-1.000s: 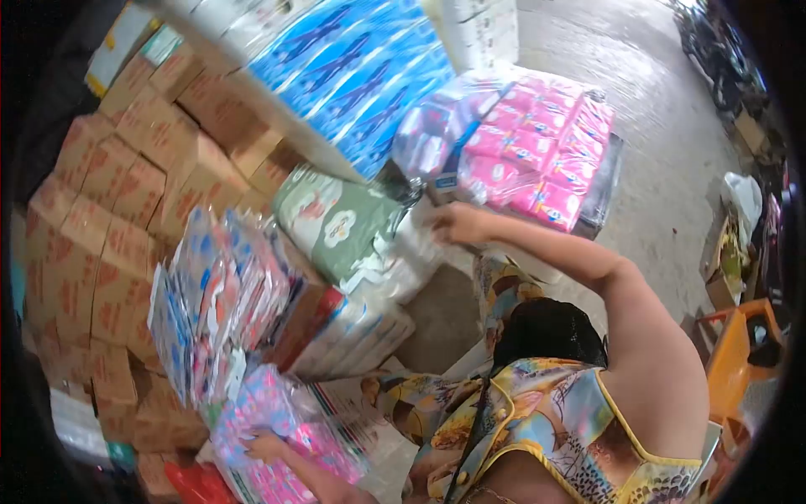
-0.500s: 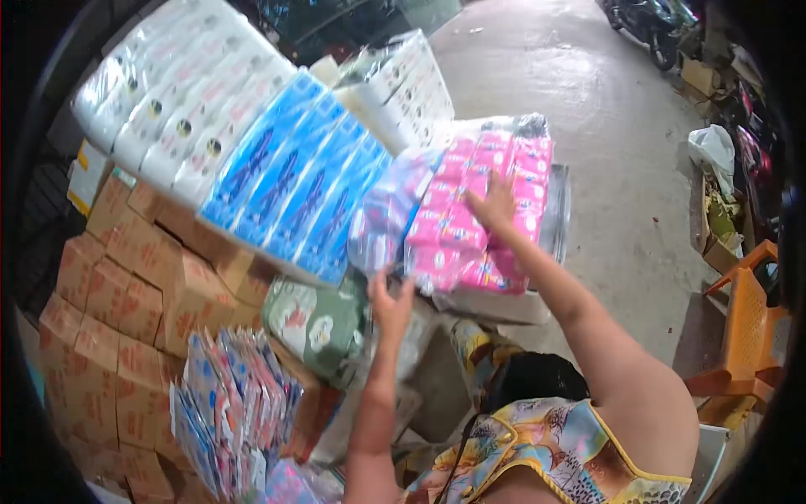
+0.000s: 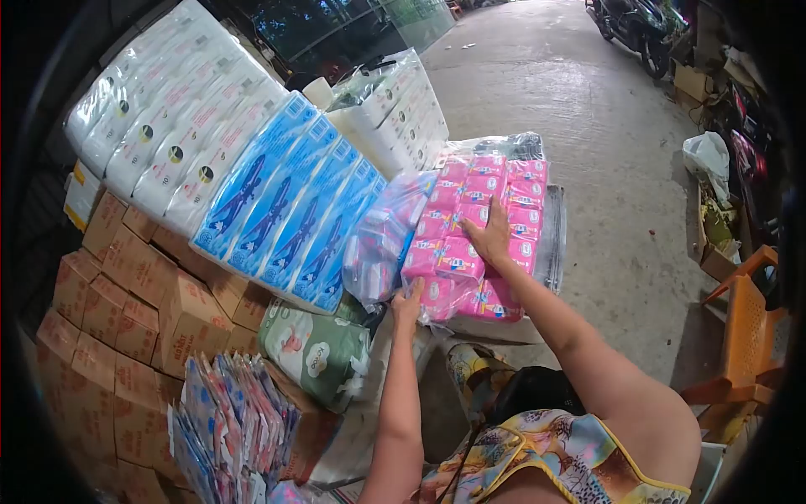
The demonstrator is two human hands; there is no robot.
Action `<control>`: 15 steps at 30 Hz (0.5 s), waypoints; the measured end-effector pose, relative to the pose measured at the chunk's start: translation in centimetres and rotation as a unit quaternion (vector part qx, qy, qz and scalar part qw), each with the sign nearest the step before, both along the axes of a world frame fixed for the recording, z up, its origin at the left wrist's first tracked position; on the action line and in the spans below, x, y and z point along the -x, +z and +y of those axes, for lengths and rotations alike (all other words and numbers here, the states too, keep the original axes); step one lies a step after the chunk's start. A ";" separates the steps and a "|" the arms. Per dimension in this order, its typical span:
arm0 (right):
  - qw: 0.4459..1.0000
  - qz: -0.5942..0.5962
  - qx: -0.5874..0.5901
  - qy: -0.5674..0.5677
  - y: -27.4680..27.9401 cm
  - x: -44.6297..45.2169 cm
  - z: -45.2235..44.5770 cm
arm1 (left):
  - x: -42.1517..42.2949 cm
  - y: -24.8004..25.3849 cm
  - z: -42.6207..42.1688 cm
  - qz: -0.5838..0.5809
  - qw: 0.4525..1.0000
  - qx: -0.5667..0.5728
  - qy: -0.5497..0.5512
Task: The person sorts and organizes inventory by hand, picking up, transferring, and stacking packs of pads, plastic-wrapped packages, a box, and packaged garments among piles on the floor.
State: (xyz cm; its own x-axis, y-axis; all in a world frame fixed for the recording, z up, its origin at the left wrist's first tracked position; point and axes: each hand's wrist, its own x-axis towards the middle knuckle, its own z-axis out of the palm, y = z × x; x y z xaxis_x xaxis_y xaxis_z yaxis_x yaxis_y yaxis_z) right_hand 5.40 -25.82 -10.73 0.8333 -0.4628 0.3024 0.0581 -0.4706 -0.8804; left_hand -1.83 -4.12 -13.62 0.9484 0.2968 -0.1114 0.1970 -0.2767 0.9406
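A plastic-wrapped bundle of pink tissue packs (image 3: 453, 220) lies before me on top of a stack of other goods. My right hand (image 3: 489, 238) rests on its upper face, thumb and fingers spread. At the bundle's near left corner, my left hand (image 3: 407, 304) grips the clear wrap, thumb on the pink side; its other fingers are partly hidden. Against the bundle's left side leans a clear bag of pink and blue packs (image 3: 374, 256). Left of that stands a large blue tissue bundle (image 3: 285, 206).
White paper-roll packs (image 3: 159, 126) rise at far left above brown cartons (image 3: 126, 336). A green diaper pack (image 3: 315, 344) and a pile of flat colourful packets (image 3: 239, 420) are near my left arm. An orange chair (image 3: 743, 328) and a motorbike (image 3: 642, 34) stand right on the concrete floor (image 3: 621, 244).
My left hand has moved from beside the clear bag to the pink bundle's near left corner, its fingers closing in. My right hand stays on top. The view has shifted slightly.
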 end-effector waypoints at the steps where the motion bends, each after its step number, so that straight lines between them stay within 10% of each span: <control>1: 1.000 -0.011 -0.015 0.010 0.0 0.0 -0.1 | 0.3 0.8 -0.4 0.011 1.000 -0.024 0.001; 15: 0.975 0.003 -0.208 0.080 -0.5 -0.2 -1.8 | 3.6 1.0 -1.6 0.064 0.985 0.155 -0.040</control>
